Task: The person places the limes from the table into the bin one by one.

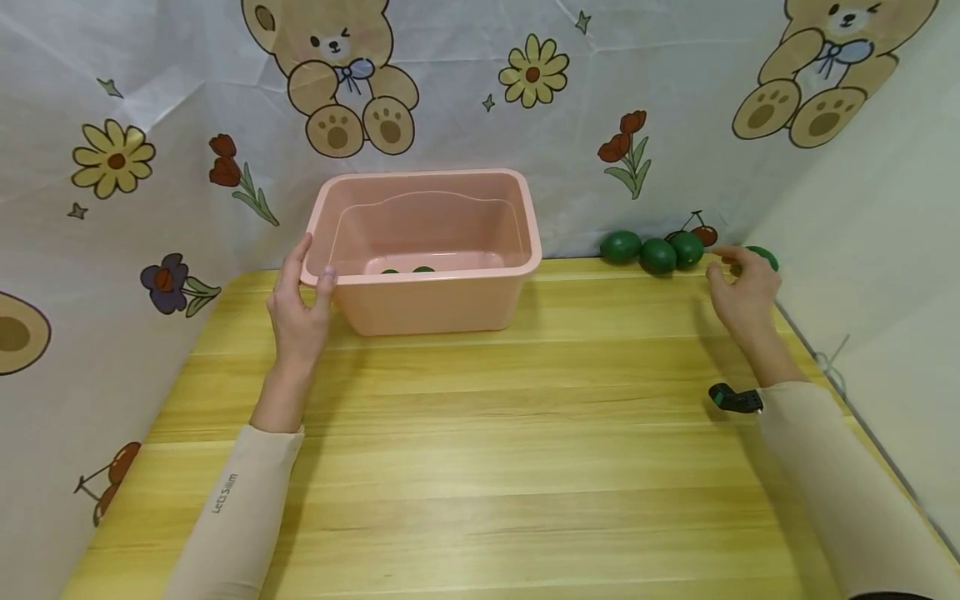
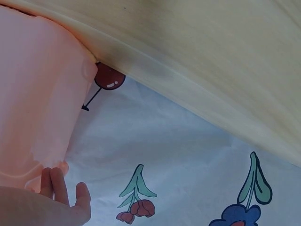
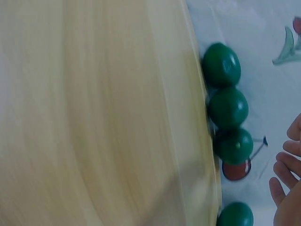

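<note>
Nearest you, both your beige sleeves (image 1: 243, 492) reach out over the wood-grain worktop (image 1: 487, 433), and a small black device (image 1: 735, 398) juts from beside the right cuff.

Farther in on the left, your left hand (image 1: 298, 312) holds the near left corner of the pink bin (image 1: 427, 304), thumb over the near rim, fingers on the left one. That grip probably steadies the bin, which stands upright, mouth upward, likely so that things can be dropped in. Two green bits (image 1: 423, 269) peek over the near rim from inside; most of them is hidden.

Well to the right, your right hand (image 1: 746, 292) hovers with loosely bent fingers, thumb apart, pinching nothing that shows. Just beyond it lies the single green piece (image 1: 763, 255), partly hidden behind your fingers; from the head view you cannot tell whether they touch it, though the right wrist view shows a gap.

Left of that hand, at the worktop's far edge, three green egg-shaped pieces (image 1: 657, 257) sit touching in a row, perhaps put against the printed cloth (image 1: 465, 100) so they don't roll. They lie right of the bin, well apart from your left hand.
</note>
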Demonstrator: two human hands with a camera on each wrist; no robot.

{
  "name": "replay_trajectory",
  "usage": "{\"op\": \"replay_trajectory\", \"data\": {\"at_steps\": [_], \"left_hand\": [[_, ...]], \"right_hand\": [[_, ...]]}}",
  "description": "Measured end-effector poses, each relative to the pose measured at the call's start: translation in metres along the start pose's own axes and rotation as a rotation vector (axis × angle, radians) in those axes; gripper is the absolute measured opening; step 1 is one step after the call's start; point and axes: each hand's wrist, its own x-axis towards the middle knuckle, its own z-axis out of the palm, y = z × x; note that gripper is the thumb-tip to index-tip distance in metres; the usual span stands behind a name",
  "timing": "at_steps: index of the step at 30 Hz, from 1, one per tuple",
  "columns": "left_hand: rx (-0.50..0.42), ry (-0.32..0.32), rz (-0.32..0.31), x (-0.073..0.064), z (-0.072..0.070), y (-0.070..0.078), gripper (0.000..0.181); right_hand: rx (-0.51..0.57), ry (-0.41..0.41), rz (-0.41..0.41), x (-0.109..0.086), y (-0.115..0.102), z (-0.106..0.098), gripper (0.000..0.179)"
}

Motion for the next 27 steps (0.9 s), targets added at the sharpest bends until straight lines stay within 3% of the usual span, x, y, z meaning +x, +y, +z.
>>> {"op": "replay_trajectory", "data": {"at_steps": [6, 10, 19, 27], "left_hand": [[-0.002, -0.002, 0.001, 0.000, 0.000, 0.000, 0.059], [-0.004, -0.007, 0.004, 0.000, 0.000, 0.001, 0.059], [0.000, 0.002, -0.005, 0.000, 0.000, 0.000, 0.059], [0.015, -0.016, -0.003, 0.001, -0.001, 0.000, 0.060]], "right_hand": [[-0.028, 0.070, 0.166, 0.006, 0.016, -0.012, 0.047], [-0.040, 0.116, 0.228, 0.006, 0.028, -0.016, 0.047], [-0.082, 0.114, 0.226, 0.011, 0.044, -0.021, 0.052], [-0.113, 0.060, 0.239, 0.019, 0.062, -0.023, 0.062]]}}
